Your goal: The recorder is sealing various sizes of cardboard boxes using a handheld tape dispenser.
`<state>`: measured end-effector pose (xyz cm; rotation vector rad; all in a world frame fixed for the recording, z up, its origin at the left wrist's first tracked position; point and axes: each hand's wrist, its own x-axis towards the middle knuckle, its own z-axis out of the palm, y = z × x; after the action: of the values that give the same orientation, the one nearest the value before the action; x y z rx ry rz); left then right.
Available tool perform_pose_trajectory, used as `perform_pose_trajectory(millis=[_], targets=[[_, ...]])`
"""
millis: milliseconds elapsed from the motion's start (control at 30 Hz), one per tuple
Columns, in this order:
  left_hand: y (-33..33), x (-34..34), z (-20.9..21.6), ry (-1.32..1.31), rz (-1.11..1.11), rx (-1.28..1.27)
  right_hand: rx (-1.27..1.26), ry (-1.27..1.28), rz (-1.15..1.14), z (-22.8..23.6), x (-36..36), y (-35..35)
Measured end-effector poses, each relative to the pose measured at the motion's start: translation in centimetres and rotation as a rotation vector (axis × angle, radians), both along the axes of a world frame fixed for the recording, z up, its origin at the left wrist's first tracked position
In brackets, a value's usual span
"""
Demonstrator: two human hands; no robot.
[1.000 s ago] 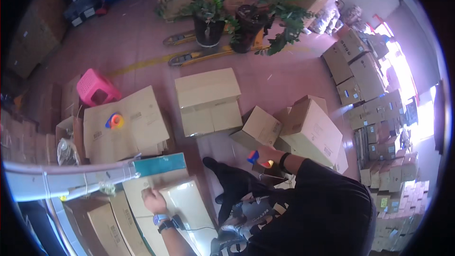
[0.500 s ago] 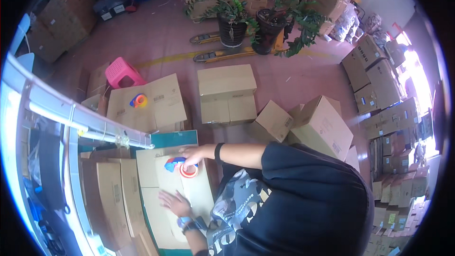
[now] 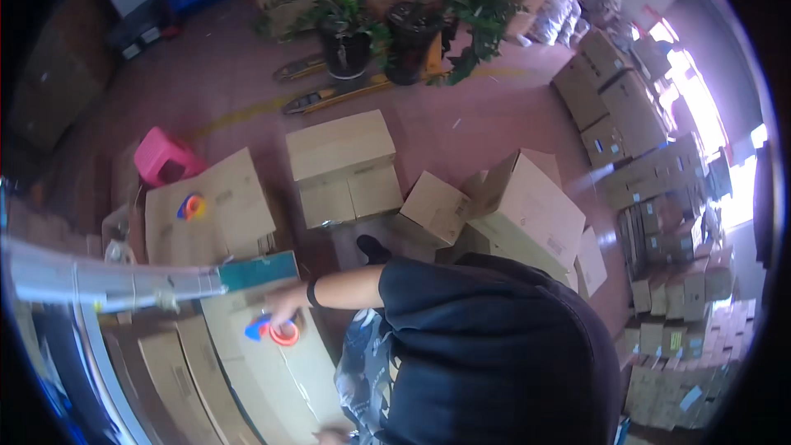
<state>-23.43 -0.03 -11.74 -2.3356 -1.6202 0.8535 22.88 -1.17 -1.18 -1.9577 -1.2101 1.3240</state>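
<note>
A blue and red tape dispenser (image 3: 259, 327) rests on or just above the top of a flat brown carton (image 3: 259, 375). My right hand (image 3: 285, 303), with a black band at the wrist, is closed around it from above, and the orange-red ring of the roll shows beside the fingers. My left hand (image 3: 332, 437) is at the lower edge of the view, near the carton's near end; its fingers are blurred and mostly cut off. The carton lies on a teal surface (image 3: 259, 270), and a seam runs along its top.
A second tape dispenser (image 3: 192, 207) lies on another carton (image 3: 235, 235), near a pink stool (image 3: 165, 156). Closed cartons (image 3: 346, 165) and open ones (image 3: 527, 206) stand on the floor. Beyond are potted plants (image 3: 344, 49) and a pallet jack (image 3: 317, 100). A white frame (image 3: 124, 278) crosses the left side.
The whole view has shifted, with the scene moving left. My right hand keeps hold of the tape dispenser. My left hand has slid off the carton's middle toward the lower edge.
</note>
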Motion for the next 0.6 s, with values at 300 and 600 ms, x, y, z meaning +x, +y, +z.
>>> perform_pose_trajectory(millis=[300, 600], targets=[[6.2, 5.4, 6.9, -0.331, 0.036, 0.131, -0.004, 0.142, -0.354, 1.2, 18.5, -8.8], [2.3, 58.2, 11.6, -0.844, -0.368, -0.363, 0.113, 0.538, -1.596, -7.9, 28.3, -38.9]])
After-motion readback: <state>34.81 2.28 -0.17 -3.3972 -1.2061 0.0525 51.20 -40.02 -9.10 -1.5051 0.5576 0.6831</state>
